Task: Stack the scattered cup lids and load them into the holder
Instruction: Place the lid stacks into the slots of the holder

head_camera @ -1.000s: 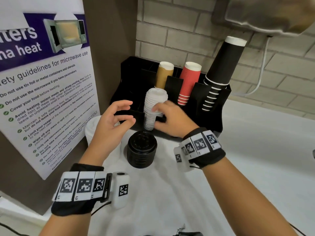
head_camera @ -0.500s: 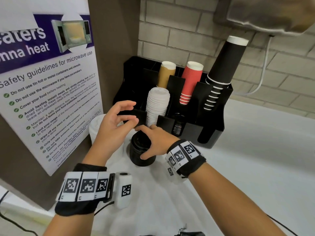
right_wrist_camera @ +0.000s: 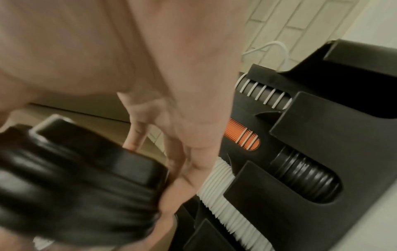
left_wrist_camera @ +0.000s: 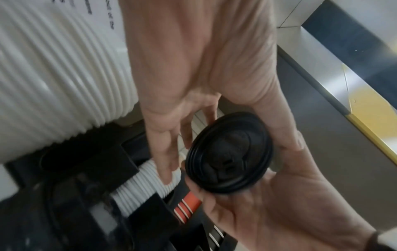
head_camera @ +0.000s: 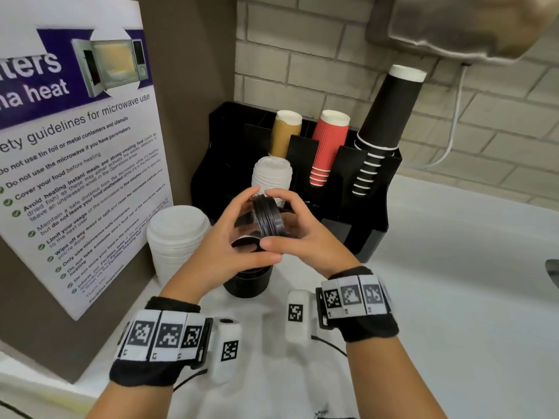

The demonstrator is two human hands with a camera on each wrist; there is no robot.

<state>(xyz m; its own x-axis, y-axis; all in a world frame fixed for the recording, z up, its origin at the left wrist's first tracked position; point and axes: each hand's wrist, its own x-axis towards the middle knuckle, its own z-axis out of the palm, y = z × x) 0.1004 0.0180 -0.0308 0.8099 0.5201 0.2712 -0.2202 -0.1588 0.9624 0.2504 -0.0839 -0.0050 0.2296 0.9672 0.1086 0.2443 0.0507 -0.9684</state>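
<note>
Both hands hold a short stack of black lids (head_camera: 267, 217) on edge, in the air in front of the black holder (head_camera: 370, 213). My left hand (head_camera: 227, 240) curls round the stack from the left and my right hand (head_camera: 305, 234) from the right. In the left wrist view the black lids (left_wrist_camera: 229, 152) show their domed top between thumb and fingers. In the right wrist view they are a blurred dark mass (right_wrist_camera: 75, 178). The rest of the black lid stack (head_camera: 248, 284) stands on the counter under my hands. A column of white lids (head_camera: 272, 173) sits in the holder.
A tall stack of larger white lids (head_camera: 177, 237) stands on the counter at the left, against the poster board (head_camera: 75, 176). Brown, red and black cup stacks (head_camera: 328, 146) lean in the holder's back slots. A slot holds black lids (right_wrist_camera: 305, 176). White counter (head_camera: 453, 282) lies to the right.
My right hand left the white lids in the holder, dropped to the black stack on the counter and lifted a few lids off it. My left hand closed in on them.
</note>
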